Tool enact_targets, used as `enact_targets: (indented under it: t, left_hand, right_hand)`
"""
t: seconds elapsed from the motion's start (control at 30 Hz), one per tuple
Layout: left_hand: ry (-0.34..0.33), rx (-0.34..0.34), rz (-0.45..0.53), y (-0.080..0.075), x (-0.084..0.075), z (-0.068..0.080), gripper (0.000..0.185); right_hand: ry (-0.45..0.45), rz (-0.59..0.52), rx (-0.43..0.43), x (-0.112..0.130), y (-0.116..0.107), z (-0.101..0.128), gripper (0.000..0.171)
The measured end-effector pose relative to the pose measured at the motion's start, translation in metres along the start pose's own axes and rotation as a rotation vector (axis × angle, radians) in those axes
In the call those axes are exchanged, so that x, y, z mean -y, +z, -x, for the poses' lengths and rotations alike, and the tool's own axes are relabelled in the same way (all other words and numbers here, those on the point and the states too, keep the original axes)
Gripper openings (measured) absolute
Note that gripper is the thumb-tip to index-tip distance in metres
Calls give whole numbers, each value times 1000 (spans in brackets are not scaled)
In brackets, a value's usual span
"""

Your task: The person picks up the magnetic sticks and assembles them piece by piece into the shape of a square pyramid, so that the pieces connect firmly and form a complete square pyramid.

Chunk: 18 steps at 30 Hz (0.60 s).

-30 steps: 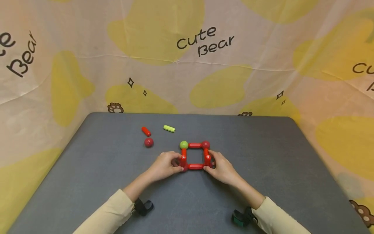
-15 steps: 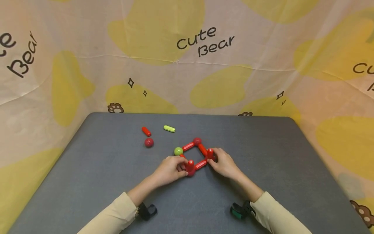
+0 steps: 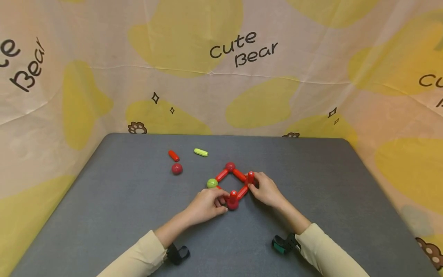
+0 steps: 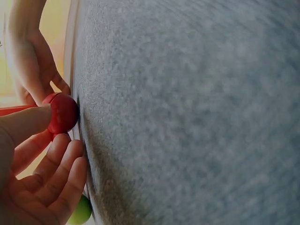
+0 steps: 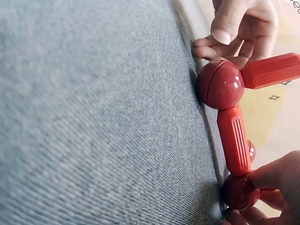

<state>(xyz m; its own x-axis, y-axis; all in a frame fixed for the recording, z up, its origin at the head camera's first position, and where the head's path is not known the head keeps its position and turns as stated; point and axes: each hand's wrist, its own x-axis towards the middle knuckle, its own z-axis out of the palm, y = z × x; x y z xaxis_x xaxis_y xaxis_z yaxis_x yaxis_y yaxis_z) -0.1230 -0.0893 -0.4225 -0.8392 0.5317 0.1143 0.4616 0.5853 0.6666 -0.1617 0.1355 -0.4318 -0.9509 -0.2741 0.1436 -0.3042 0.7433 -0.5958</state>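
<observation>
A square frame of red rods and balls lies on the grey table, turned like a diamond. It has a green ball at its left corner and a red ball at the far corner. Short red rods stand upright on the near corner and the right corner. My left hand pinches the near corner's red ball. My right hand grips the right corner's ball. The right wrist view shows the near ball and the rod joining the two.
Three loose pieces lie at the back left of the table: a red rod, a yellow-green rod and a dark red ball. A printed cloth wall surrounds the table on three sides.
Both hands have turned the frame anticlockwise from square-on to a diamond. The green ball moved nearer and left, and the right hand moved farther back. The loose pieces stayed put.
</observation>
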Motion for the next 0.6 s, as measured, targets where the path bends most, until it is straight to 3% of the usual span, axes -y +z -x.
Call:
enact_targets:
  t: [0.2,0.37,0.5,0.6]
  left_hand:
    - [2,36,-2,-2,0,0,33]
    - [9,49,9,-14,1,-1,26]
    - [-14,17,16,-31,2,-7,20]
    - [-53,-47,-7,-45,3,-15,20]
  right_hand:
    - [-17,1,6,-2,0,-2,27]
    - [-21,-5,11,-1,0,-2,26]
    - [-22,-4,11,-2,0,-2,26]
    - [-22,-4,12,-3,0,-3,26]
